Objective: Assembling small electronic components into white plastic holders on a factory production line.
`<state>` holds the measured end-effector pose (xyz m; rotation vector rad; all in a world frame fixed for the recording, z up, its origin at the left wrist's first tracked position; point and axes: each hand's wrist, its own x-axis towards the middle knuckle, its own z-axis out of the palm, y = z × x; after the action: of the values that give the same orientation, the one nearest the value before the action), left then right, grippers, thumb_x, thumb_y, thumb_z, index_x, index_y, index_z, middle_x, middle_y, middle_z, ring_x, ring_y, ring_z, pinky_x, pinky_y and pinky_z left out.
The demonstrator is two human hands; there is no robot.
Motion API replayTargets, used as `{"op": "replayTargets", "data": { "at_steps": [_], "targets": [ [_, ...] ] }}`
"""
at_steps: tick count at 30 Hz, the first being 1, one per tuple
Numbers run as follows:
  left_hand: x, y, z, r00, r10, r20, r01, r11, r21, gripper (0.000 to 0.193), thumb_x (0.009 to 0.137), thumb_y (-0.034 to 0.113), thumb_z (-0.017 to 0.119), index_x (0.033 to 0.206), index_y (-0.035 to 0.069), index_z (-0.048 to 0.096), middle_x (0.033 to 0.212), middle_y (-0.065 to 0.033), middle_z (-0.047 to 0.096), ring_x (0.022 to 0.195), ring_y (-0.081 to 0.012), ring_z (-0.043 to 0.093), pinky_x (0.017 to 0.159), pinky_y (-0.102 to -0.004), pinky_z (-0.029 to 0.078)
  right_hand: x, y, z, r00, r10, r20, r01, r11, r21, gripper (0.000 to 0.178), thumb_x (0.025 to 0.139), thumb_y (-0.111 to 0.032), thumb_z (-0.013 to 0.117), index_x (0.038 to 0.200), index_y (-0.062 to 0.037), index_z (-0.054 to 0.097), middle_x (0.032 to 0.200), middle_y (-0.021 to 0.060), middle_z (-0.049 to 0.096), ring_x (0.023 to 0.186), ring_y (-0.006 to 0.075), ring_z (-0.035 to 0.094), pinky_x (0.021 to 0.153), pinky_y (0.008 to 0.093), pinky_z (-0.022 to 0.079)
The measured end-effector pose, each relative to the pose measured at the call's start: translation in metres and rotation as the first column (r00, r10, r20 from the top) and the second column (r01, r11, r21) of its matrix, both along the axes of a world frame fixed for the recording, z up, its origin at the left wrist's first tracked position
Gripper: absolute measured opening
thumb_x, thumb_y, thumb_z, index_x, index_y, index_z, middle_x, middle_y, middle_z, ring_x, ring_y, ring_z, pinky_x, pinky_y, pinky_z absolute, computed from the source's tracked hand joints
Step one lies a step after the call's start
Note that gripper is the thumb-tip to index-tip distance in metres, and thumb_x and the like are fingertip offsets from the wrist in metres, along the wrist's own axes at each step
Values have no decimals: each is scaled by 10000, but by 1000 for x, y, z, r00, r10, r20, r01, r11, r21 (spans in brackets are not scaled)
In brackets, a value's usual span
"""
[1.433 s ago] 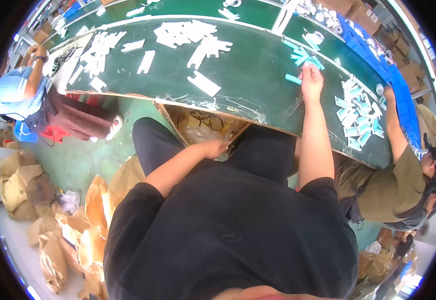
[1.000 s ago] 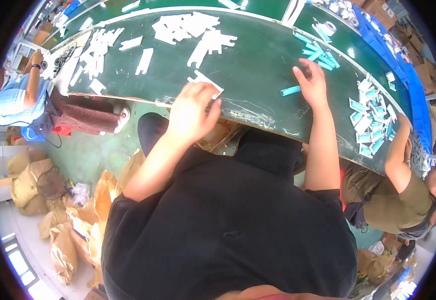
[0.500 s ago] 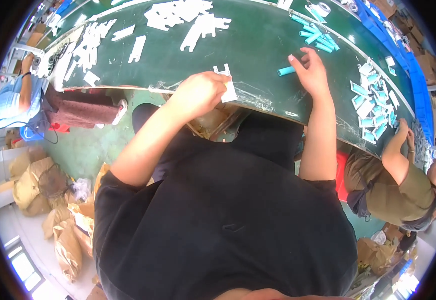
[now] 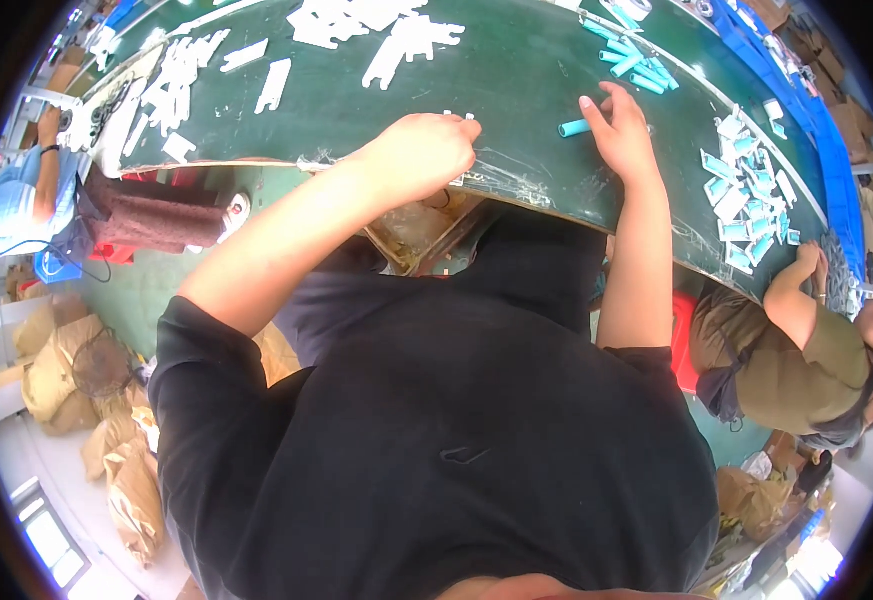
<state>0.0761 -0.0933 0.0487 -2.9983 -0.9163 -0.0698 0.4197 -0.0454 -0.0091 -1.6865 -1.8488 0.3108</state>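
Note:
My left hand is closed over a white plastic bracket at the table's near edge. Most of that bracket is hidden under the fingers; only small bits stick out above and below. My right hand is open just above the table, its thumb and fingers apart. A short teal tube lies beside its thumb, partly covered by the hand.
More teal tubes lie in a heap beyond my right hand. White brackets are scattered at the back and left of the green table. Assembled white-and-teal pieces pile up at right, where a co-worker's hands reach in.
My left hand has turned over the white bracket and moved slightly right and up, covering most of it. The right hand has shifted little, staying by the teal tube.

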Motion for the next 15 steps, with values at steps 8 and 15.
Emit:
{"op": "replayTargets", "data": {
  "at_steps": [8,15],
  "targets": [
    [-7,12,-18,965,-25,262,29,1000,-11,191,834,21,688,1001,-26,607,1086,-140,612,1072,-330,672,900,-419,605,-1,-4,12,997,-32,-65,25,994,-107,633,1019,-479,721,1406,14,632,1190,210,693,1169,364,656,1007,475,533],
    [-1,9,-62,701,117,703,-112,992,-54,186,897,15,666,1041,-11,551,1209,-172,643,1022,-377,692,873,-442,591,-21,-44,11,978,-114,175,118,993,-13,854,885,-552,833,1500,-29,555,1395,258,582,1296,442,554,1129,509,459]
  ]
}}
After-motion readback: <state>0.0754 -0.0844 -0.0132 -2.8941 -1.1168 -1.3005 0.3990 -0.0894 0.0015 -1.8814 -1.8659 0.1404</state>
